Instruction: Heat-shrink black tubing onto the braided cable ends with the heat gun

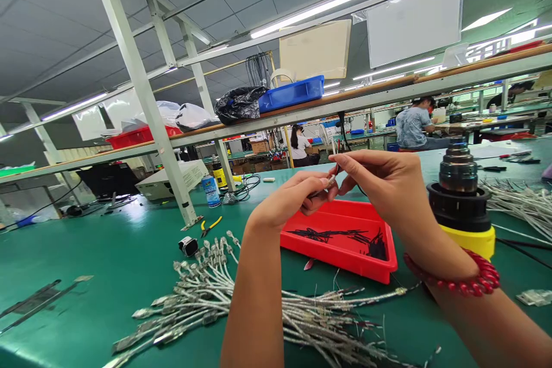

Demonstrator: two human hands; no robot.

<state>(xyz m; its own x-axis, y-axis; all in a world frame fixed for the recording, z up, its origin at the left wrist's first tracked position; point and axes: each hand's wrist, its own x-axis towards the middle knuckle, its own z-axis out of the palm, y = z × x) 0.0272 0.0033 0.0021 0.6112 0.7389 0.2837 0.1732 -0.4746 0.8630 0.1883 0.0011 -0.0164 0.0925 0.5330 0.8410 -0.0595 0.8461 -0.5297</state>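
Observation:
Both my hands are raised above a red tray (345, 256) that holds several short black pieces. My left hand (288, 198) is closed in a pinch on a thin cable end with a small metal connector (328, 183). My right hand (382, 181) pinches the same cable end from the other side, fingertips meeting those of the left. A red bead bracelet (457, 282) circles my right wrist. A pile of grey cables with metal connectors (224, 299) lies on the green table (107, 253) under my forearms.
A black and yellow cylindrical tool (461, 201) stands at the right, more grey cables (521, 201) beyond it. Yellow-handled pliers (211, 225), a spray can (211, 190) and a frame post (172, 167) stand behind. Other people sit at far benches (414, 123).

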